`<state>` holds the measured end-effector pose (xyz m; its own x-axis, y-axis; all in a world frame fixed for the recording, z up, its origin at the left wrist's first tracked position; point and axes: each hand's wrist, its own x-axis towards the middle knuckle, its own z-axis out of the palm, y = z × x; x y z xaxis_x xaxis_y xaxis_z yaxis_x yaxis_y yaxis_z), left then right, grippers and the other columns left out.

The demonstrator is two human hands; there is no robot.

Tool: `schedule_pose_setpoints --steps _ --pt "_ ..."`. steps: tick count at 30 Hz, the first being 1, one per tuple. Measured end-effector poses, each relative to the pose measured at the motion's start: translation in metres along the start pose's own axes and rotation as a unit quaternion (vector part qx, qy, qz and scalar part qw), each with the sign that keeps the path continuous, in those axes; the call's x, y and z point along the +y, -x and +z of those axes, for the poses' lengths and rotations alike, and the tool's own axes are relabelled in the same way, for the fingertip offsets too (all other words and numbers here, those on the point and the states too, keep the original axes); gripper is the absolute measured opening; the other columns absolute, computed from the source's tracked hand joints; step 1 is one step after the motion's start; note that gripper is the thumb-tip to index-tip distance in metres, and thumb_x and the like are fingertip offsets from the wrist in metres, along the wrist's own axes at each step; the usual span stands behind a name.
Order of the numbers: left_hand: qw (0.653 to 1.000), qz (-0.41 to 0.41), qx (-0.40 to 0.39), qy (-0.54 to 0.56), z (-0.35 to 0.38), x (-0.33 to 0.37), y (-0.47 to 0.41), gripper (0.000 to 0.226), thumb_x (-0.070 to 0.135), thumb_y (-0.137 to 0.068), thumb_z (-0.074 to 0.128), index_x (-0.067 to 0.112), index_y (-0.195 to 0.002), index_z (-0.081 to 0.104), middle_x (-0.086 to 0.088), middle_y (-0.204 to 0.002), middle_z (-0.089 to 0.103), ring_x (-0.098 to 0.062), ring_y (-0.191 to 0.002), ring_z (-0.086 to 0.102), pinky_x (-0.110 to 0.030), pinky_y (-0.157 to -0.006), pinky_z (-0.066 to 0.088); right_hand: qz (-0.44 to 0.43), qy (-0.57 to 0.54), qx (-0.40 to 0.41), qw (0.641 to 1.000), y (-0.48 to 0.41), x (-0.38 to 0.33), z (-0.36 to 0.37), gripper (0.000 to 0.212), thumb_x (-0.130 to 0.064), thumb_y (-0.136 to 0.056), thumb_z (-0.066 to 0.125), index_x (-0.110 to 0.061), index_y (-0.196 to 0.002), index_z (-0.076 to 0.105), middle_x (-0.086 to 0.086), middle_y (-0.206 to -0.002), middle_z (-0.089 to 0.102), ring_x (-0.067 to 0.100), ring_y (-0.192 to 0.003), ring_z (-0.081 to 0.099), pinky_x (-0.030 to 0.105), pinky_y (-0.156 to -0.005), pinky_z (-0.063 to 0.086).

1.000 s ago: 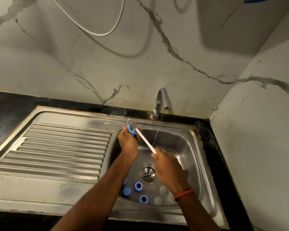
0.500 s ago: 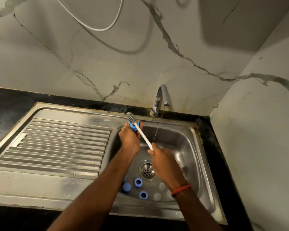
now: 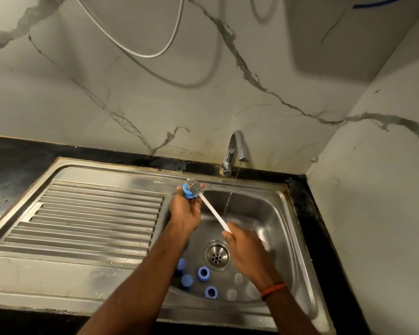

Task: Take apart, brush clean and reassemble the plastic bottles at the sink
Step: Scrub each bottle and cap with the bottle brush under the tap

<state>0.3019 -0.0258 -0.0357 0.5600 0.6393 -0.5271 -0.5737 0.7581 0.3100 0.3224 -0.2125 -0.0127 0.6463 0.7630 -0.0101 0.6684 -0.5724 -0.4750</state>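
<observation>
My left hand (image 3: 185,210) holds a small blue bottle cap (image 3: 187,191) at its fingertips above the left rim of the sink basin (image 3: 279,228). My right hand (image 3: 246,250) grips the white handle of a bottle brush (image 3: 213,212), whose grey bristle head (image 3: 195,187) lies against the cap. Several more blue caps (image 3: 203,273) and a few clear bottle parts (image 3: 238,278) lie on the basin floor near the drain (image 3: 216,255).
A chrome tap (image 3: 235,151) at the back lets a thin stream of water fall into the basin. The ribbed steel drainboard (image 3: 87,221) stretches to the left. Black countertop borders the sink, with marble walls behind and at right.
The brush head has pulled back out of the cap's hole and now lies on top of the cap. Both hands stay at the same spot over the basin.
</observation>
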Motion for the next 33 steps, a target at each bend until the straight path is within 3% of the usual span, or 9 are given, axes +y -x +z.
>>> schedule_pose_setpoints --steps 6,10,15,17,21,25,29,31,33 --pt "0.998 -0.036 0.037 0.026 0.002 -0.007 -0.001 0.035 0.013 -0.104 0.043 -0.005 -0.131 0.057 -0.022 -0.117 0.069 -0.028 -0.098 0.069 -0.036 -0.099 0.053 0.055 -0.077 -0.009 0.995 0.002 -0.007 0.009 0.018 -0.032 -0.105 0.043 -0.021 -0.107 0.056 0.000 -0.076 0.062 0.011 -0.067 0.060 0.028 -0.058 0.048" --pt "0.998 -0.057 0.017 0.012 0.003 -0.020 0.001 0.037 0.024 -0.107 0.041 -0.002 -0.124 0.062 -0.023 -0.119 0.070 -0.029 -0.107 0.070 -0.038 -0.104 0.052 0.069 -0.101 0.002 0.993 -0.007 -0.010 -0.003 0.016 -0.031 -0.105 0.044 -0.023 -0.093 0.052 -0.004 -0.072 0.057 0.006 -0.061 0.053 0.021 -0.054 0.041" --pt "0.998 -0.031 0.056 0.027 0.006 0.001 -0.009 0.022 0.015 -0.104 0.045 0.005 -0.099 0.064 -0.010 -0.084 0.072 -0.015 -0.072 0.069 -0.025 -0.074 0.057 0.042 -0.085 -0.049 0.994 0.006 -0.003 -0.010 0.018 -0.033 -0.104 0.045 -0.020 -0.096 0.055 -0.006 -0.076 0.059 0.006 -0.068 0.054 0.019 -0.056 0.038" --pt "0.998 -0.028 0.052 0.007 0.002 -0.006 -0.006 0.022 0.015 -0.104 0.045 0.005 -0.099 0.064 -0.010 -0.082 0.070 -0.014 -0.069 0.068 -0.024 -0.079 0.056 0.051 -0.099 -0.039 0.993 0.006 -0.004 -0.009 0.021 -0.033 -0.104 0.045 -0.017 -0.096 0.057 -0.004 -0.077 0.060 0.007 -0.068 0.055 0.021 -0.059 0.041" --pt "0.998 -0.023 0.038 -0.038 0.003 -0.030 -0.001 0.037 0.031 -0.108 0.042 0.003 -0.113 0.065 -0.016 -0.103 0.074 -0.023 -0.095 0.072 -0.034 -0.102 0.052 0.076 -0.130 -0.016 0.989 -0.010 -0.013 -0.008 0.021 -0.032 -0.105 0.043 -0.020 -0.095 0.056 -0.004 -0.075 0.059 0.007 -0.064 0.054 0.023 -0.057 0.040" --pt "0.997 0.006 0.069 -0.045 0.002 -0.020 -0.011 0.039 0.042 -0.106 0.045 0.009 -0.099 0.063 -0.003 -0.068 0.057 -0.009 -0.058 0.053 -0.025 -0.072 0.052 0.093 -0.166 -0.052 0.980 0.002 -0.013 0.001 0.021 -0.033 -0.104 0.044 -0.019 -0.096 0.058 0.004 -0.083 0.065 0.018 -0.075 0.065 0.033 -0.068 0.053" --pt "0.997 0.036 0.065 -0.024 0.001 -0.021 -0.011 0.042 0.036 -0.105 0.050 -0.001 -0.122 0.059 -0.014 -0.091 0.067 -0.021 -0.084 0.067 -0.034 -0.093 0.054 0.090 -0.145 -0.053 0.984 0.008 -0.013 0.004 0.022 -0.033 -0.104 0.043 -0.018 -0.095 0.056 0.001 -0.083 0.063 0.011 -0.070 0.059 0.031 -0.067 0.051" --pt "0.998 0.044 0.034 -0.021 0.006 -0.027 -0.003 0.031 0.027 -0.104 0.053 0.000 -0.118 0.060 -0.021 -0.113 0.069 -0.029 -0.103 0.069 -0.045 -0.104 0.051 0.094 -0.154 -0.040 0.983 0.002 -0.015 0.001 0.022 -0.034 -0.105 0.043 -0.020 -0.092 0.055 0.000 -0.080 0.062 0.010 -0.067 0.058 0.033 -0.066 0.052" --pt "0.998 0.047 -0.002 -0.032 0.008 -0.030 0.001 0.020 0.018 -0.100 0.059 0.002 -0.111 0.062 -0.022 -0.121 0.066 -0.028 -0.102 0.069 -0.048 -0.105 0.051 0.100 -0.165 -0.030 0.981 -0.004 -0.019 -0.003 0.023 -0.032 -0.105 0.042 -0.022 -0.089 0.054 -0.001 -0.077 0.060 0.008 -0.063 0.055 0.029 -0.061 0.048"
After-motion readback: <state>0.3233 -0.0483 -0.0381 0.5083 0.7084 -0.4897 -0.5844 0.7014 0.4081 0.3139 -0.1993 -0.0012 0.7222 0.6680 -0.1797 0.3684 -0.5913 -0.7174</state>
